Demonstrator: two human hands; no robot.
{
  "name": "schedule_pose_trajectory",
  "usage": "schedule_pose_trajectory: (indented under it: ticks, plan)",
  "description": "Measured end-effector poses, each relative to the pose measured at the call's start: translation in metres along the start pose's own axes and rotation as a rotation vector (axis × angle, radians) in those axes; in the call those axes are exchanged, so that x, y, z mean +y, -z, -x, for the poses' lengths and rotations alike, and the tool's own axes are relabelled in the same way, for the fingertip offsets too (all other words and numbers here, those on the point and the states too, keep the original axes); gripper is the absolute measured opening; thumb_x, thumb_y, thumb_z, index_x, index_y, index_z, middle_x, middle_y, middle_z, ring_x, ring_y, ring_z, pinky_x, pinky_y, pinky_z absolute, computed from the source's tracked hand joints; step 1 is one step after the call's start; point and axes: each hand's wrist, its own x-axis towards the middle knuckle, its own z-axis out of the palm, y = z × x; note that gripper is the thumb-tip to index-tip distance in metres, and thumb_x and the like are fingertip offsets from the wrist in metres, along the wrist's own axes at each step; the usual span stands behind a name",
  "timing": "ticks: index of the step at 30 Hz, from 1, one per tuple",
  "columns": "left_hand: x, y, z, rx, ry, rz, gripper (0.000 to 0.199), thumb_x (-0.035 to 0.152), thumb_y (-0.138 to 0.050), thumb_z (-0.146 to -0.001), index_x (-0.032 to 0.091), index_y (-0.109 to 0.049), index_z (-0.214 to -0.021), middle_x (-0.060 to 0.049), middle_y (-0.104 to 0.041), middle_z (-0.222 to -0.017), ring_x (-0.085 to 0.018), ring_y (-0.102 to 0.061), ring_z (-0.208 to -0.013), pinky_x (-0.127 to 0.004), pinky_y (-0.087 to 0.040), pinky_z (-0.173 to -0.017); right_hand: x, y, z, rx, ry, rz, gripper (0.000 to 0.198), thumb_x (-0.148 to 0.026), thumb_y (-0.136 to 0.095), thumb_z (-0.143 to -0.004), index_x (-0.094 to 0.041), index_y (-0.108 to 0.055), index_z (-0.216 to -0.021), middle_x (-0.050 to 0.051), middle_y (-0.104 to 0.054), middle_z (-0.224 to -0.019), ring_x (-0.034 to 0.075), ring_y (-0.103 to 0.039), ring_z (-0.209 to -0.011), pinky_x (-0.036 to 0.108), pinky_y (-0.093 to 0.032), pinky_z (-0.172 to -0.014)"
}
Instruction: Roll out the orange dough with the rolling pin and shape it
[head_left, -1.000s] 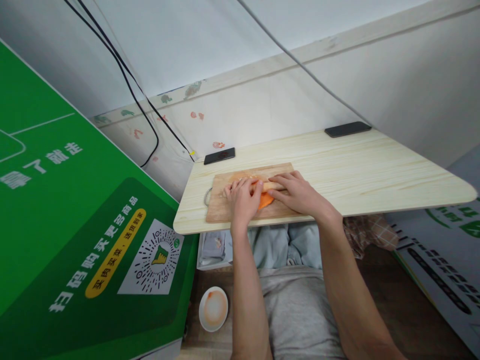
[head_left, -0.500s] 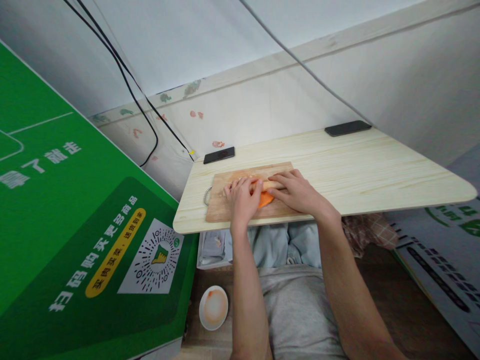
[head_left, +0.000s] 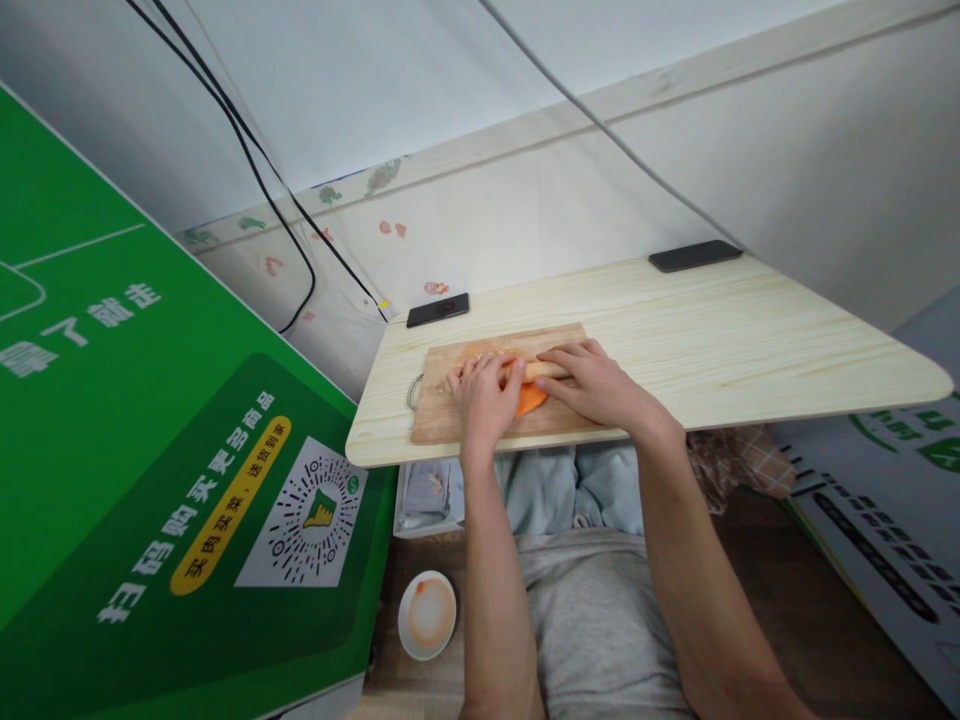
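Observation:
A wooden cutting board (head_left: pixel 442 415) lies near the front edge of the table, with a metal ring handle at its left end. On it is a flat piece of orange dough (head_left: pixel 531 400), partly covered by my hands. A pale wooden rolling pin (head_left: pixel 541 371) lies across the dough; its ends are hidden under the fingers. My left hand (head_left: pixel 481 395) grips the pin's left part, thumb on the near side. From the right, my right hand (head_left: pixel 592 380) presses over the other end, fingers pointing left along it.
Two black phones lie along the wall side of the table, one at the left (head_left: pixel 438 310) and one at the right (head_left: pixel 695 256). A white bowl (head_left: pixel 427 615) with orange residue stands below. The green panel (head_left: pixel 187 400) rises at left; cables hang by the wall.

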Motion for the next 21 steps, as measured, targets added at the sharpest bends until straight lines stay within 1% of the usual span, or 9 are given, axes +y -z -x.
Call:
schedule_pose_trajectory:
  ticks: [3,6,9,21]
  plan:
    - [-0.0012,-0.0008,-0.0002,0.005,0.0,0.003,0.022,0.039,-0.062,-0.113,0.028,-0.082,-0.111,-0.003,-0.084,-0.129,-0.028,-0.069,-0.123,-0.048,-0.038,-0.113,-0.0012,0.0019,0.0008,-0.012,0.002,-0.008,0.046,-0.049,-0.057,-0.111,-0.022,-0.075,-0.143,0.015,-0.074,-0.146,0.04,-0.059,-0.141,0.057,-0.052,-0.118]
    - [-0.002,-0.0014,-0.0004,0.005,-0.003,0.007,0.022,0.038,-0.062,-0.113,0.028,-0.082,-0.113,-0.003,-0.084,-0.13,-0.028,-0.069,-0.124,-0.049,-0.038,-0.113,-0.0011,0.0019,0.0007,-0.016,0.004,-0.02,0.047,-0.048,-0.056,-0.11,-0.019,-0.075,-0.143,0.017,-0.073,-0.147,0.042,-0.058,-0.141,0.059,-0.051,-0.118]
    - [-0.0019,-0.0017,-0.0005,0.004,-0.003,0.015,0.021,0.038,-0.062,-0.113,0.028,-0.081,-0.115,-0.003,-0.084,-0.131,-0.028,-0.069,-0.125,-0.05,-0.037,-0.113,0.0003,0.0003,-0.0006,-0.003,0.013,-0.022,0.047,-0.048,-0.056,-0.11,-0.02,-0.075,-0.143,0.016,-0.074,-0.146,0.042,-0.058,-0.14,0.06,-0.051,-0.118]
    - [-0.0008,-0.0015,0.0001,0.005,0.0,0.017,0.023,0.039,-0.062,-0.113,0.028,-0.082,-0.112,-0.003,-0.084,-0.128,-0.029,-0.068,-0.124,-0.052,-0.037,-0.114,-0.0038,0.0018,-0.0019,0.011,-0.01,0.001,0.044,-0.047,-0.059,-0.11,-0.02,-0.077,-0.141,0.016,-0.075,-0.142,0.041,-0.059,-0.138,0.057,-0.053,-0.117]
